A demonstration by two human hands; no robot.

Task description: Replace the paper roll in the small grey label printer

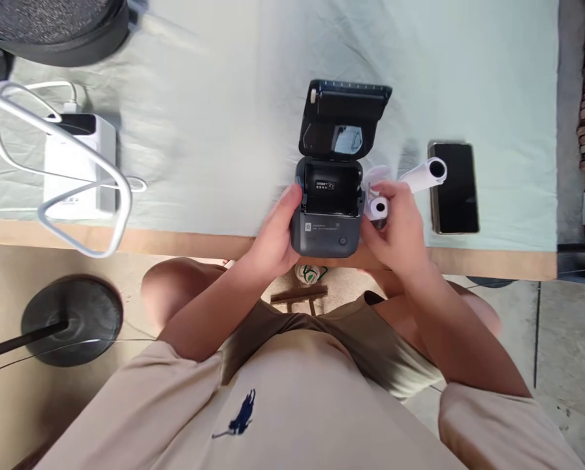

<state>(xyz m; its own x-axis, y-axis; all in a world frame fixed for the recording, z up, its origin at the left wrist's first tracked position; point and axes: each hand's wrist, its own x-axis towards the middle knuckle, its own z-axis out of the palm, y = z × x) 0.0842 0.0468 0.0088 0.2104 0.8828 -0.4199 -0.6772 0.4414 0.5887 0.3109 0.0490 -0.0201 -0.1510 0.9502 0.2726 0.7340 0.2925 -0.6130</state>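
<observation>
Dark-grey printer (322, 239), lid (344, 108) raised, left hand (277, 230) gripping the printer, right hand (401, 225) holding a white roll (373, 206)

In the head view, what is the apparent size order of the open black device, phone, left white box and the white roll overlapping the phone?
1. Black device, lid included
2. White box
3. Phone
4. White roll, visible part

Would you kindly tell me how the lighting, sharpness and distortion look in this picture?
In the head view, the light on the pale cloth is bright and soft, with a faint shadow beside the white box; in the head view, the fine lettering on the open dark device is too soft to read; in the head view, the sleeves look stretched, probably by a wide lens.
</observation>
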